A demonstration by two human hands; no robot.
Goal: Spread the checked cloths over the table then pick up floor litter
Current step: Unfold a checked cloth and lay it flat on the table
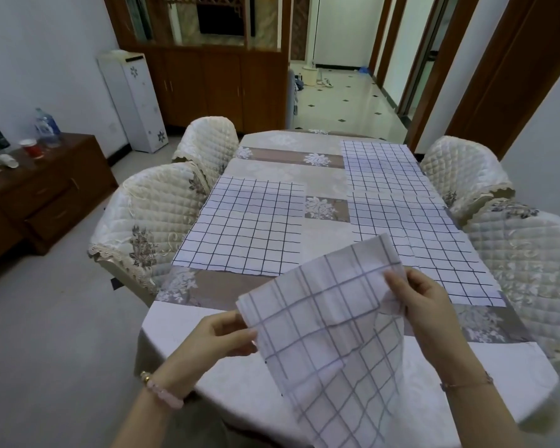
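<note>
four chairs [149,218] ring the table [178,321]; left hand [220,337] and right hand [424,305] pinch checked cloth [330,321].

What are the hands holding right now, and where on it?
A checked cloth, held over the table's near end. The left hand pinches its left edge; the right hand pinches its upper right edge.

The table [272,169] ran up the middle of the frame. On it lay three cloths: the left cloth [243,227] at centre left, the far right cloth [379,166] at upper right, and the near right cloth [434,247] directly below it (their edges seemed to meet). The held cloth [330,334] hung over the table's lower end, between the left hand [220,337] and the right hand [424,305], which pinched its sides. Chairs [149,221] stood along both sides.
</note>
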